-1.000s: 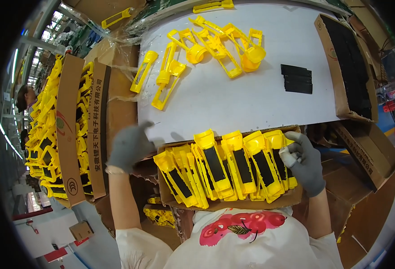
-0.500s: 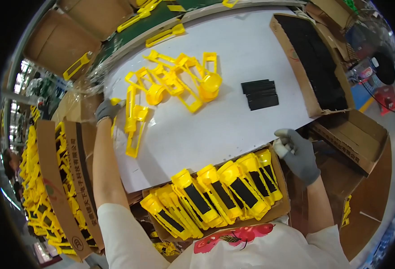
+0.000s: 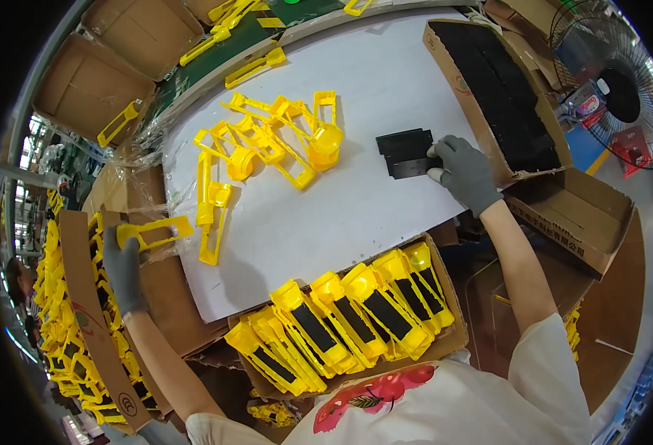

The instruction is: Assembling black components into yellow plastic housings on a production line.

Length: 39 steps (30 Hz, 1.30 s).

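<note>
My left hand point(image 3: 123, 265), in a grey glove, grips the round end of a yellow plastic frame point(image 3: 159, 236) with a long rectangular opening, off the left edge of the table. My gloved right hand point(image 3: 466, 176) has its thumb and fingertips closed at the right end of a small pile of thin black strips point(image 3: 404, 152). Whether one strip has come away from the pile is hard to tell. Loose yellow frames point(image 3: 272, 141) lie jumbled on the table's left half. Close to my body, a carton point(image 3: 456, 334) holds rows of yellow frames with black strips in their openings.
A long carton point(image 3: 460, 85) packed with black strips sits at the table's right end. An open carton point(image 3: 586, 222) and a fan point(image 3: 623, 93) are beyond it. At the left, a tall carton point(image 3: 93, 311) holds many yellow frames. Empty-looking boxes point(image 3: 93, 74) stand far left.
My left hand has moved left and nearer, off the table, bringing a yellow frame along. My right hand has gone from the near carton's corner up to the black strips. The view has shifted slightly.
</note>
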Each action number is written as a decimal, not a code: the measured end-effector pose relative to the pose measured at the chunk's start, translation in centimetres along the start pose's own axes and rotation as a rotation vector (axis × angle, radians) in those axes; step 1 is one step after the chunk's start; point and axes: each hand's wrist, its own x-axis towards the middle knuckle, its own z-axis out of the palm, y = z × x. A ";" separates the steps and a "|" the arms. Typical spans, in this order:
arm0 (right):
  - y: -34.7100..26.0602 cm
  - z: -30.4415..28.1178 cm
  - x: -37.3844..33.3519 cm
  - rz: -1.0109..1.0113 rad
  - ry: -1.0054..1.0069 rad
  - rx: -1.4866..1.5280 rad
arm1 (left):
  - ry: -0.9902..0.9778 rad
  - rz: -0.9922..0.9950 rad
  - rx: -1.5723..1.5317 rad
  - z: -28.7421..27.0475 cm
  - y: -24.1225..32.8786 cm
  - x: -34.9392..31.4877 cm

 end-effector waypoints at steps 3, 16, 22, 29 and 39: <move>0.3 1.0 -1.5 -0.071 0.131 -0.106 | -0.059 -0.042 -0.195 -1.4 0.1 -5.2; -8.2 -5.7 -6.2 0.347 0.142 1.247 | -0.553 -0.607 -0.999 8.5 6.4 -22.7; -14.5 -8.7 -8.6 0.009 -0.072 0.800 | -0.694 -0.581 -0.989 9.6 10.2 -24.4; -15.1 -7.8 -9.2 -0.090 -0.140 0.531 | -0.714 -0.549 -1.087 9.4 10.1 -25.4; -16.1 -6.9 -10.6 -0.131 -0.051 0.455 | -0.658 -0.531 -1.034 10.1 10.0 -26.3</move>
